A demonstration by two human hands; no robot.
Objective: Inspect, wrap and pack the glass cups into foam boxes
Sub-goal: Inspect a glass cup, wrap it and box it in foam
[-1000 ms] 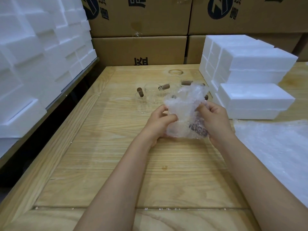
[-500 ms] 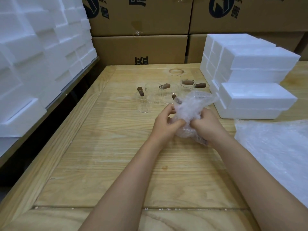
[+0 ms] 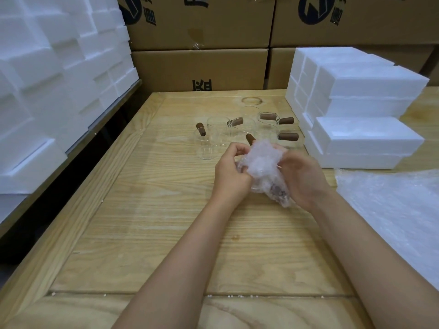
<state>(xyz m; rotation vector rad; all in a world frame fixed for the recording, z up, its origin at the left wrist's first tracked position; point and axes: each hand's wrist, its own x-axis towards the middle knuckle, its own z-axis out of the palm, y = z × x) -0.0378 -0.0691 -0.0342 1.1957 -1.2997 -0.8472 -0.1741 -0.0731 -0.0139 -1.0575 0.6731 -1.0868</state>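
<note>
A glass cup wrapped in bubble wrap (image 3: pixel 263 167) is held between both hands over the wooden table (image 3: pixel 166 222). My left hand (image 3: pixel 231 173) grips the wrap's left side with curled fingers. My right hand (image 3: pixel 301 179) holds the right side, its fingers curled round the bundle; a brown handle end shows through the wrap at the bottom. Behind them several bare glass cups with brown wooden handles (image 3: pixel 228 132) stand and lie in a cluster. White foam boxes (image 3: pixel 363 136) are stacked to the right.
A pile of bubble wrap sheets (image 3: pixel 399 210) lies on the table at the right. Foam pieces (image 3: pixel 47 79) are stacked high along the left. Cardboard cartons (image 3: pixel 202 65) form a wall behind the table.
The upright wrap has been crumpled down round the cup, and the bundle has tilted so its handle end points toward me. Both hands moved closer together.
</note>
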